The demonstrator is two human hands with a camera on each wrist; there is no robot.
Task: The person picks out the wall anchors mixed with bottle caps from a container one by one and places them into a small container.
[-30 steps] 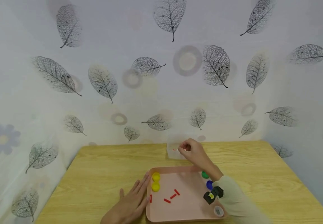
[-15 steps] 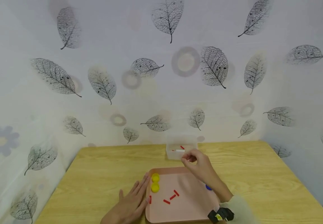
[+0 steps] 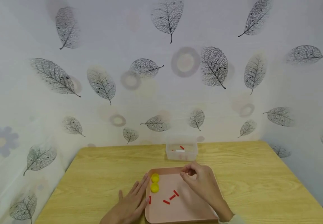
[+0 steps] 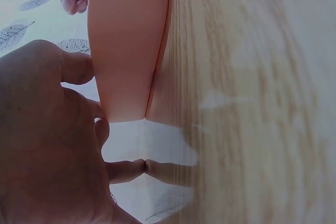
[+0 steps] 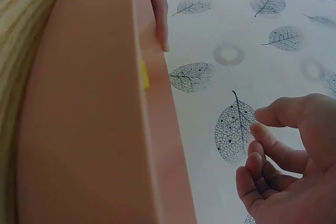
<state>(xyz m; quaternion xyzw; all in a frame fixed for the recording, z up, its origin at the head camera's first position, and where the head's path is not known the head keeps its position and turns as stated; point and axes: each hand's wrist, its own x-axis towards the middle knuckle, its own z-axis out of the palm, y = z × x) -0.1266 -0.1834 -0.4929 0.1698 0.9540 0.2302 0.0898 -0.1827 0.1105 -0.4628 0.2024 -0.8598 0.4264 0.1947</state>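
Note:
My left hand (image 3: 132, 199) lies with fingers spread along the left edge of the pink tray (image 3: 189, 213); its fingertips touch the rim in the left wrist view. Over the tray's right half is my right hand (image 3: 202, 183). Its fingers are loosely curled, thumb and forefinger close together, with nothing visible between them in the right wrist view. Several short red sticks (image 3: 166, 202) lie in the tray, one of them beside the left wall. Two round yellow pieces (image 3: 155, 178) sit in the tray's far left corner.
Behind the tray stands a translucent plastic box (image 3: 182, 156) with a white stick (image 3: 180, 151) and small red sticks (image 3: 182, 147) inside. The wooden table (image 3: 108, 161) meets a leaf-patterned cloth (image 3: 139, 102) at the back.
My right hand has drawn back from the box to above the tray, and the wrist camera has left the head view. My left hand stays on the tray's edge.

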